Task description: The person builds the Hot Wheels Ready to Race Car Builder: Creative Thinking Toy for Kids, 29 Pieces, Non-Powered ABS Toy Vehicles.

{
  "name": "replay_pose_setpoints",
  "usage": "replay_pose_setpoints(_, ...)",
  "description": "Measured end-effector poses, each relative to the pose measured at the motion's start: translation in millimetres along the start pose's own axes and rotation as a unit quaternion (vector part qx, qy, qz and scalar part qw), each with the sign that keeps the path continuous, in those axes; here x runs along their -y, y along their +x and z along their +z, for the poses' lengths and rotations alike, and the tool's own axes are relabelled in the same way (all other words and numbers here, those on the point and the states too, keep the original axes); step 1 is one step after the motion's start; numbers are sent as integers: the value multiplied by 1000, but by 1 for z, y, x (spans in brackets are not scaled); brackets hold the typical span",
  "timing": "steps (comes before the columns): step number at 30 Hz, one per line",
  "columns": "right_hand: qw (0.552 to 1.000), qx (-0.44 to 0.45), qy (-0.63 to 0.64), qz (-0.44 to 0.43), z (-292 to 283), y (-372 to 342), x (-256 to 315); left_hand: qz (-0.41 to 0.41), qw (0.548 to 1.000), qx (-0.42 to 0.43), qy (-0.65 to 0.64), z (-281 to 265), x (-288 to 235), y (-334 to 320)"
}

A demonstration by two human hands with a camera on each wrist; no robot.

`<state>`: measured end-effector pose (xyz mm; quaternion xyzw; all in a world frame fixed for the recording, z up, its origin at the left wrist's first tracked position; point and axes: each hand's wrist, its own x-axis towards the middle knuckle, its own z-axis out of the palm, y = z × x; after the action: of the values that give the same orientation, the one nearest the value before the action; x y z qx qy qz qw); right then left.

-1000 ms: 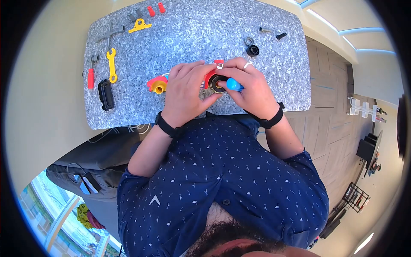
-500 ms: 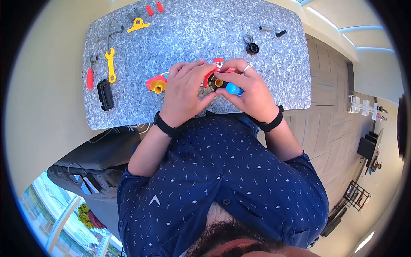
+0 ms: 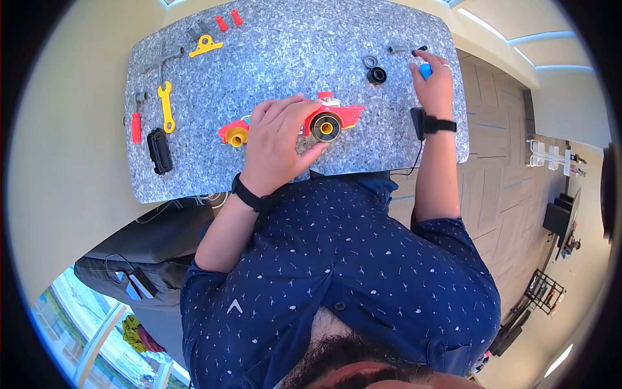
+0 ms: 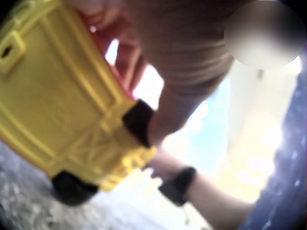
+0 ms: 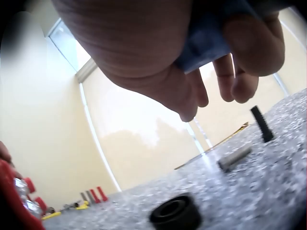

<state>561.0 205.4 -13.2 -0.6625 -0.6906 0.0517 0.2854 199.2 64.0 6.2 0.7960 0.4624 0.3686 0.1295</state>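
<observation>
My left hand [image 3: 275, 142] grips a red toy car [image 3: 350, 115] near the table's front edge, thumb beside its black wheel [image 3: 325, 128]. A bare yellow hub [image 3: 237, 137] shows at the car's other end. The left wrist view has the car's yellow underside [image 4: 62, 91]. At the back right, my right hand [image 3: 434, 87] holds a blue-handled tool [image 3: 425, 70] against the palm, its far end hidden. The fingertips reach over a ribbed black bolt [image 5: 262, 123], which stands tilted beside a grey cylindrical piece [image 5: 234, 158].
A black wheel rim [image 3: 376, 75] and a grey ring [image 3: 370, 61] lie left of my right hand. Along the left side are a yellow wrench [image 3: 166, 107], a red-handled tool [image 3: 136, 127], a black plastic part [image 3: 159, 150] and a yellow bracket [image 3: 206, 46]. Red pegs [image 3: 221, 24] lie at the back.
My right hand has left the car's wheel and moved to the back right with the blue-handled tool. The wheel is now uncovered. My left hand stays on the car.
</observation>
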Motion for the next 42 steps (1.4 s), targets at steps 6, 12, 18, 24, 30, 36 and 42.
replay_pose_setpoints(6, 992, 76, -104, -2, 37, 29, -65, -3, 1000, -4, 0, -1, 0, 1)
replay_pose_setpoints(12, 993, 88, -74, 17, 31, 45, -65, -5, 1000, -5, 1, 0, 0, 2)
replay_pose_setpoints(18, 917, 143, 367, 57, -31, -7, 50, -6, 1000, -4, 0, 0, -1, 2)
replay_pose_setpoints(24, 747, 387, 538, 53, -60, -68, 124, -10, 1000, 1, 8, 0, -2, 5)
replay_pose_setpoints(30, 724, 450, 517, 82, -36, -83, 140, -5, 1000, -8, 3, 0, -3, 3)
replay_pose_setpoints(36, 847, 268, 455, -54, -27, -97, 148, -13, 1000, -13, 4, 2, -1, 3)
replay_pose_setpoints(42, 662, 142, 731, -88, -42, -85, 154, -15, 1000, 1, 6, 0, -3, 6)
